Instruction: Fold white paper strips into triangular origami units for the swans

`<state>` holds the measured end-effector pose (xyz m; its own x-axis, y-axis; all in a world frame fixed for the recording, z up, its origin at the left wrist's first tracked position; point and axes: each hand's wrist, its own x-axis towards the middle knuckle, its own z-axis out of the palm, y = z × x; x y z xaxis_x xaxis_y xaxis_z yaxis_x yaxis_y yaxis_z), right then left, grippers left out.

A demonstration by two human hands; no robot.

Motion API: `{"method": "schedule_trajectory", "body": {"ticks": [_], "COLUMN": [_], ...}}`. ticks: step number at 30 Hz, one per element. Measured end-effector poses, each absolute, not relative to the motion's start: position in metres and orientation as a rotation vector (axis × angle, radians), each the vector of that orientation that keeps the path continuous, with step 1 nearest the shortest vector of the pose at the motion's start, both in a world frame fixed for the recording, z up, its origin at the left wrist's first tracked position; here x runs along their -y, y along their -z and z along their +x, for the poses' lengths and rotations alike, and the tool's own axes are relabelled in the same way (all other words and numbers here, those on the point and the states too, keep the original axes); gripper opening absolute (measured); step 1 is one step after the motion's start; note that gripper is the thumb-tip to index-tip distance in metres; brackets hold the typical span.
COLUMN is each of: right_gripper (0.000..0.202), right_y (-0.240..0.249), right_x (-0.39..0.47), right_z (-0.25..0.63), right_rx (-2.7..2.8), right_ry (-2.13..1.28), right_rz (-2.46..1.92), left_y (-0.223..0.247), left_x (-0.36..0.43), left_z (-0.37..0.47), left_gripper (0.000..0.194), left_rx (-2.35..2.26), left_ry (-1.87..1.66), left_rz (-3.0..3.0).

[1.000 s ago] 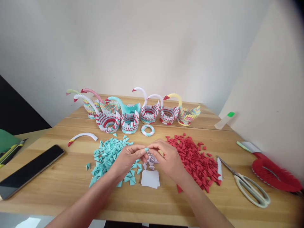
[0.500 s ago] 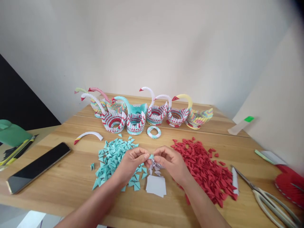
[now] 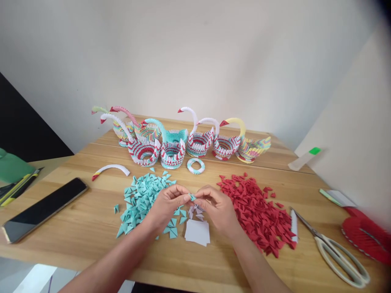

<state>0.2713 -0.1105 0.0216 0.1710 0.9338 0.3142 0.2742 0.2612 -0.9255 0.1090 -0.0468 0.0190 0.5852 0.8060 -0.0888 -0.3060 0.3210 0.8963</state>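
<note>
Both hands meet at lower center of the frame over the wooden bench (image 3: 76,228). Left hand (image 3: 166,205) and right hand (image 3: 218,207) each pinch the same small teal folded piece (image 3: 192,197) between thumb and fingertips, so both grips are clamped on it, held just above the bench. Right under it lies a small cluster of white folded pieces (image 3: 195,211), and just below those a stack of white paper squares (image 3: 197,232).

Teal triangle pile (image 3: 142,197) sits left of center, partly under the left hand. Red triangle pile (image 3: 259,211) sits right of center, next to the right wrist. Scissors (image 3: 332,248) at lower right, blades pointing toward the red pile. Phone (image 3: 42,209) screen-up at lower left. White curved paper neck (image 3: 110,170) with red tip lies above the teal pile. Small teal-white ring (image 3: 196,165) at center. Row of paper swans (image 3: 183,140) stands along the far edge of the bench.
</note>
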Motion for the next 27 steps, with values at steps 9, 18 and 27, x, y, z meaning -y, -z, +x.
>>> {"method": "schedule_trajectory", "body": {"ticks": [9, 18, 27], "right_gripper": [0.013, 0.015, 0.017], "right_y": [-0.0289, -0.0291, -0.0254], "right_x": [0.1122, 0.1134, 0.1126], "right_z": [0.2704, 0.2766, 0.2783], "right_rx": [1.342, 1.362, 1.737], "right_ry": [-0.831, -0.832, -0.275], "right_rz": [-1.253, -1.188, -1.121], "left_y": [-0.0164, -0.0150, -0.0133], "left_x": [0.0461, 0.0454, 0.0451], "left_z": [0.1073, 0.1058, 0.1067], "left_gripper": [0.037, 0.034, 0.034], "left_rx": [-0.490, -0.403, -0.408], "left_ry": [-0.684, -0.541, -0.464], "left_rz": [0.950, 0.860, 0.699]}}
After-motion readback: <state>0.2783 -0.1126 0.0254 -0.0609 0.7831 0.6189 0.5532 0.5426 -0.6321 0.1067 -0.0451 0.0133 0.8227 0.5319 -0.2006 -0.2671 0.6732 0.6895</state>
